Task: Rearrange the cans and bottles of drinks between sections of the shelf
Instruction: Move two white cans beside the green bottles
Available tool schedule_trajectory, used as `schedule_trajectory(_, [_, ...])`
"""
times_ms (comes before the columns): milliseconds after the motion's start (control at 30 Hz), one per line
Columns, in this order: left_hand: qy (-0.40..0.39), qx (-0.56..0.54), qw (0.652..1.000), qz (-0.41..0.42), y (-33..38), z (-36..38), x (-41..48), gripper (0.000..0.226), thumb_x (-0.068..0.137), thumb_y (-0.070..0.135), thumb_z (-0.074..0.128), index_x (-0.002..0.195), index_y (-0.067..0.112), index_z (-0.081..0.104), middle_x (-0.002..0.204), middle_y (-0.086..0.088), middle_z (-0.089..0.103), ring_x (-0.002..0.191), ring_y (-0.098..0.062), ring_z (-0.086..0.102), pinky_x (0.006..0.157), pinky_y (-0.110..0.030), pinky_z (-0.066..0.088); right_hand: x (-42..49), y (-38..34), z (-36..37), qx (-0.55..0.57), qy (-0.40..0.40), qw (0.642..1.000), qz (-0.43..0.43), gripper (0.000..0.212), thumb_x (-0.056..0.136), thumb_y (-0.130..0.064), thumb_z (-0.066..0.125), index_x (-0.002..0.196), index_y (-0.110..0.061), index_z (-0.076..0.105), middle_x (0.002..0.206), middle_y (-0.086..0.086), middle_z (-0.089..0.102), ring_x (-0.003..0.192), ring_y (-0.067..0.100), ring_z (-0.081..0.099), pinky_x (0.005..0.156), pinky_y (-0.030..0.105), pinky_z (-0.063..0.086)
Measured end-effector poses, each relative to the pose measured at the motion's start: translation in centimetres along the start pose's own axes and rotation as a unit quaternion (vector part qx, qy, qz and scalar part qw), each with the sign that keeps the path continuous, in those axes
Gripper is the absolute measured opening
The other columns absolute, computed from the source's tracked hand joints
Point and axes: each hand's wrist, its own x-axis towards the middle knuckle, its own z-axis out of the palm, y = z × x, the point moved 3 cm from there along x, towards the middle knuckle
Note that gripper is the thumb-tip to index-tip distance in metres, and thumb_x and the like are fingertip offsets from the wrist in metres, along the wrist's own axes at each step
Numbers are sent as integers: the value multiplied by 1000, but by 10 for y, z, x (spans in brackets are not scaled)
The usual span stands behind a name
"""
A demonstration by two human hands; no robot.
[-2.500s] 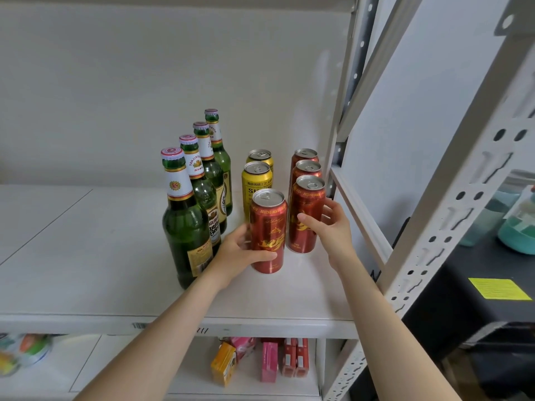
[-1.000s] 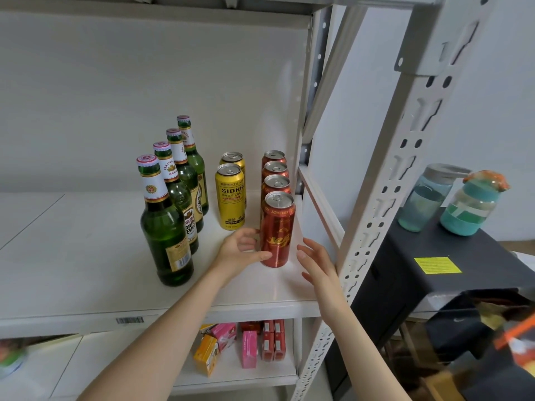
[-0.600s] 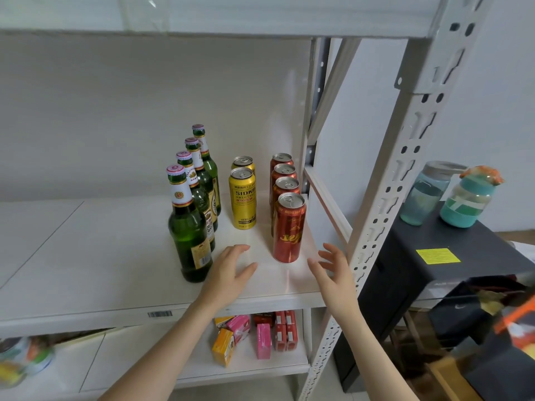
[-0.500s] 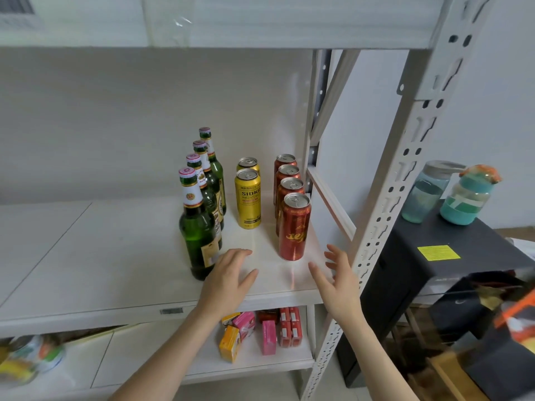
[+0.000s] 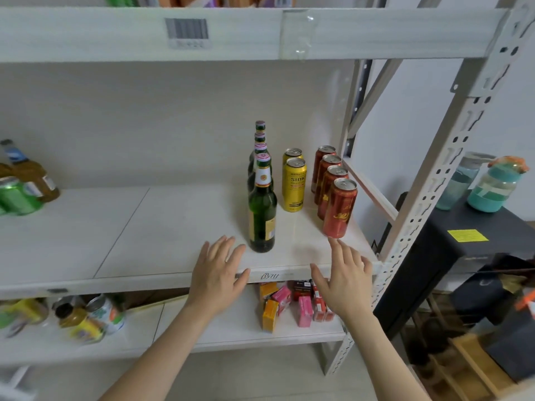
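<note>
Red metal cans [image 5: 339, 209], yellow metal cans [image 5: 294, 185] and green glass bottles [image 5: 262, 215] stand in rows beyond my left hand [image 5: 218, 273] and right hand [image 5: 344, 277], both spread and empty; green metal cans [image 5: 16, 195] far left probably need moving, I'd guess.

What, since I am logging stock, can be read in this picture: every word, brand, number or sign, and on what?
"SIDK": front yellow can; the rest is turned out of view.
Handwritten mark on the middle shelf edge: perhaps "B3711", not sure.
Barcode label on the upper shelf edge: digits too blurred.
Front red can, front green bottle, yellow sticker: print unreadable.
</note>
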Motion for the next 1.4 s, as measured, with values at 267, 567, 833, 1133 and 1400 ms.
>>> schedule_trajectory(267, [-4,80,996,-43,-68,-31,-43,55,82,38,73,129,11,61,138,-19,58,130,-38,53,106,-62,41,-12,-87,10,-35,-23,997,-65,71,91,-61,34,142,-14,48,146,12,52,134,33,48,108,55,37])
schedule_trajectory(567, [-29,125,985,-116,-154,-55,-85,61,87,45,67,139,17,54,149,-17,48,140,-36,43,112,-59,31,-9,-200,31,3,-42,988,-150,69,89,-58,36,141,-13,49,146,13,51,135,32,48,107,56,38])
schedule_trajectory(833, [-30,161,975,-152,-245,-78,-110,65,79,43,75,135,16,59,145,-18,52,135,-37,48,108,-59,34,-3,-301,51,2,-29,981,-190,69,90,-59,36,140,-14,52,145,12,53,134,33,49,109,56,35])
schedule_trajectory(1133, [-28,166,971,-171,-356,-99,-126,64,88,47,61,145,19,48,154,-15,42,144,-32,36,116,-56,23,4,-420,75,29,0,979,-203,69,87,-56,41,137,-11,55,142,14,55,132,33,50,106,57,36])
schedule_trajectory(1400, [-46,151,976,-151,-456,-118,-156,63,93,49,53,149,21,42,158,-14,34,148,-31,27,119,-55,15,-12,-520,89,17,14,983,-181,68,87,-56,39,135,-11,54,141,14,55,130,33,51,105,57,37])
